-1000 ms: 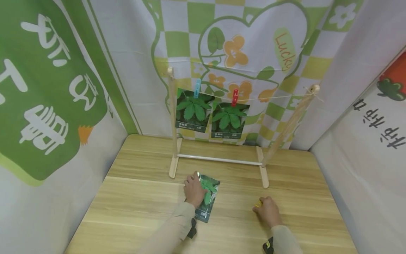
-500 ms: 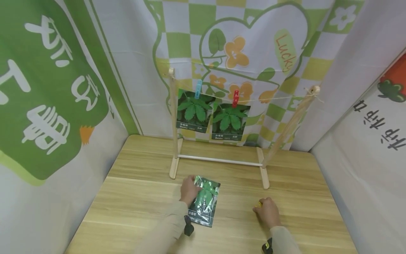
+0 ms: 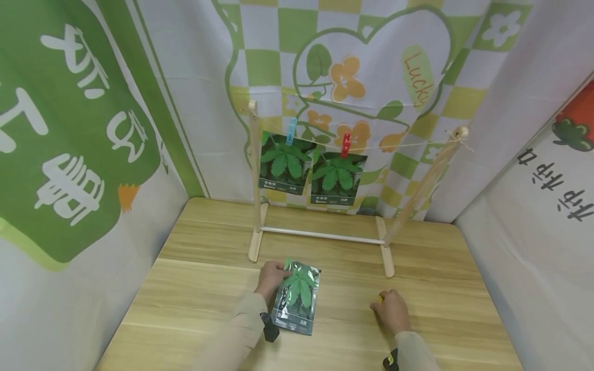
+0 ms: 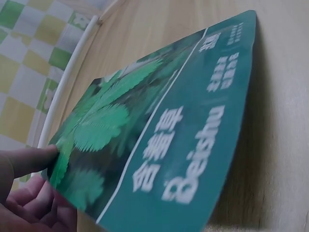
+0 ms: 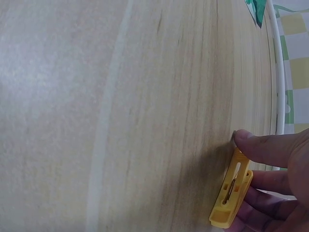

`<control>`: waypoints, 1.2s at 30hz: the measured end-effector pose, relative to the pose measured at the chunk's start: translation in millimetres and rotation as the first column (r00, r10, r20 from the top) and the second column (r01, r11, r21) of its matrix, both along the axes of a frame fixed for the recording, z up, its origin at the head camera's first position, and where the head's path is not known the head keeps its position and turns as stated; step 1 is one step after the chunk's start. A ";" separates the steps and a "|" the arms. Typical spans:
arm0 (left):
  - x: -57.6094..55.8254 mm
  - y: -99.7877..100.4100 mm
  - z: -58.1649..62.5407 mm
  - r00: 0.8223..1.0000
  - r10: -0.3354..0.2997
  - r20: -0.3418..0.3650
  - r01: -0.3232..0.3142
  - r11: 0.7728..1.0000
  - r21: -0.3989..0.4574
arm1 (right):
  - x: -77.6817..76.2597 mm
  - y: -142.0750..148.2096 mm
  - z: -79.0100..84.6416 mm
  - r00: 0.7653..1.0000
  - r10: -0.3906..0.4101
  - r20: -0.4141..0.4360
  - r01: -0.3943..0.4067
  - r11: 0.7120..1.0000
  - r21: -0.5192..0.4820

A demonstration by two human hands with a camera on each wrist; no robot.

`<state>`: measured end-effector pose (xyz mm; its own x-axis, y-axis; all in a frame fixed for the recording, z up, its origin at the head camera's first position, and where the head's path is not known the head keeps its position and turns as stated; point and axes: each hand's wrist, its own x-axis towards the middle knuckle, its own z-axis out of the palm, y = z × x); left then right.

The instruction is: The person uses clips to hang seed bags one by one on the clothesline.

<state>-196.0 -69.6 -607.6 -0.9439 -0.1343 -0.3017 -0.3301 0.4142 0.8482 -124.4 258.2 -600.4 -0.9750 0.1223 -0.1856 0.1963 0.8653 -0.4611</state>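
Note:
My left hand pinches the upper left edge of a green seed packet with a leaf picture. In the left wrist view the packet is tilted, its lower edge raised over the wood, thumb on the printed face and fingers beneath. My right hand is low over the table at the right, holding a yellow clothespin between thumb and fingers. Two similar packets hang from a string: the left packet by a blue clothespin, the right packet by a red clothespin.
A wooden stand with a left post, a right post and a white crossbar stands toward the back of the wooden table. The string runs between the post tops. Printed curtains enclose the table behind and at both sides.
My left hand has shifted left and toward me, taking the packet by its edge and lifting it off flat. The right hand has stayed nearly still with the yellow clothespin.

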 end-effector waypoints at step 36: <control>-2.5 1.3 22.6 0.999 0.006 0.038 -0.012 0.990 0.140 | -5.6 5.4 25.8 1.000 -0.007 -0.012 0.006 0.996 -0.091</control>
<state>-198.4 -68.3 -585.0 -0.9307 -0.0964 -0.3530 -0.3655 0.2886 0.8849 -130.1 263.6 -574.6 -0.9765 0.1118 -0.1841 0.1955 0.8185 -0.5402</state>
